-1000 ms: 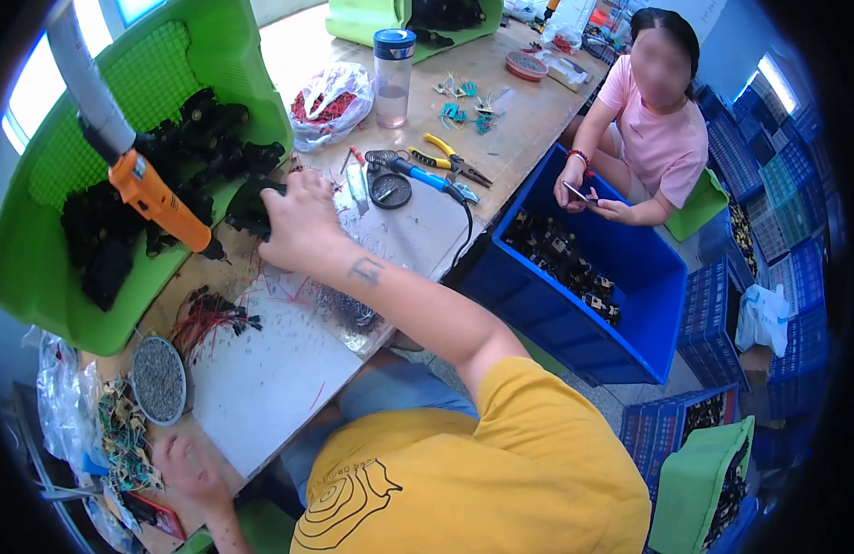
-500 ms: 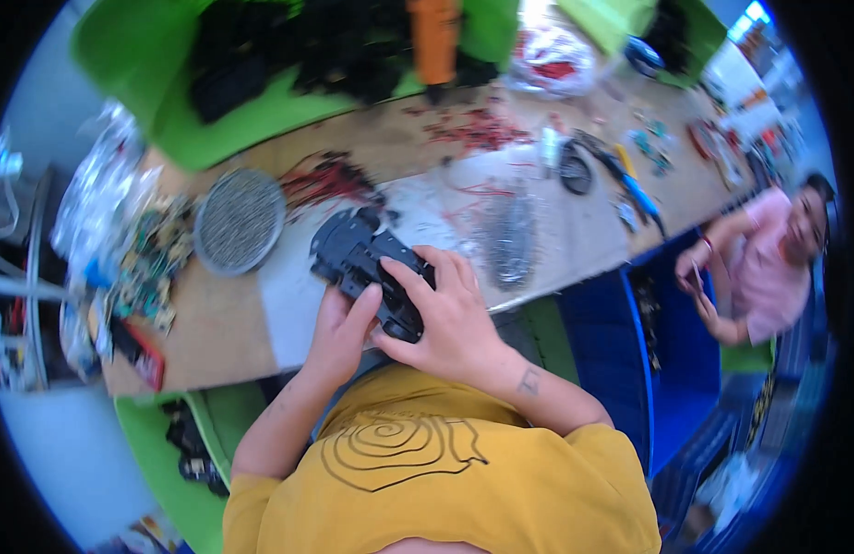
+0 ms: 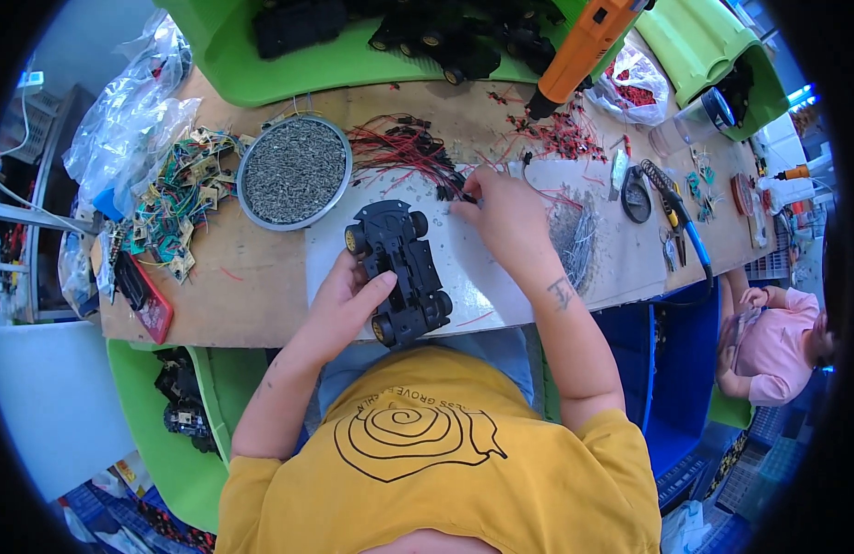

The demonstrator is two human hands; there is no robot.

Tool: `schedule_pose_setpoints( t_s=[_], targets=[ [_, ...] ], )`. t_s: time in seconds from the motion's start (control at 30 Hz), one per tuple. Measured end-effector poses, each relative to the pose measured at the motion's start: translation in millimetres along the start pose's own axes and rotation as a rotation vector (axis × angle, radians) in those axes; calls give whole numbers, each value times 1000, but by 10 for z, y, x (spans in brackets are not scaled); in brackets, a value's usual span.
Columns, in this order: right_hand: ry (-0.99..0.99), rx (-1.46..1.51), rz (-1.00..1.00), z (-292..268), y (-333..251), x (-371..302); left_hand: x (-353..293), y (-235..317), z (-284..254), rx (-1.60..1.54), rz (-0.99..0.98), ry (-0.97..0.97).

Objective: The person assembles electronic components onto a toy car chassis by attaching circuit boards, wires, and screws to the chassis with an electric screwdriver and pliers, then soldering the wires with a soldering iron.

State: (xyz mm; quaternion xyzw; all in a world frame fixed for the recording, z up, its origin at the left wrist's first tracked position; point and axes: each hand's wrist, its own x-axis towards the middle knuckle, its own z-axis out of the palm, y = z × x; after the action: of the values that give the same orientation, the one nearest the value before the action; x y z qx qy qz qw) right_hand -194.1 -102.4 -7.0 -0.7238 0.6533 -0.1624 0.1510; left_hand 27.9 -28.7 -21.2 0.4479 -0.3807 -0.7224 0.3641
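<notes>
Clamping the car (image 3: 404, 277), the left grip (image 3: 346, 309) is steadying it; ahead and rightward, the right grip (image 3: 510, 222) is sitting at the wires (image 3: 413, 155), whether pinching unclear. Wire-picking is seemingly underway, next calling for singling one out.

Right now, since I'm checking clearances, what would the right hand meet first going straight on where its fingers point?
Most likely the black connectors of the red-and-black wires; the right hand looks very near them, perhaps touching, but depth is unclear.

Brown table (image 3: 233, 300), white sheet (image 3: 478, 277), red wires (image 3: 404, 152)
</notes>
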Motion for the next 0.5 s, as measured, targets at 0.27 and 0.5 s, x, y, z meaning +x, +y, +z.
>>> schedule_pose_setpoints(
  t_s=[0.27,0.5],
  targets=[
    [65,69,-28,-75,155,-450,-22,40,-76,121,16,30],
    [214,-132,-146,83,72,-512,-31,-38,-3,64,105,117]
  ],
)
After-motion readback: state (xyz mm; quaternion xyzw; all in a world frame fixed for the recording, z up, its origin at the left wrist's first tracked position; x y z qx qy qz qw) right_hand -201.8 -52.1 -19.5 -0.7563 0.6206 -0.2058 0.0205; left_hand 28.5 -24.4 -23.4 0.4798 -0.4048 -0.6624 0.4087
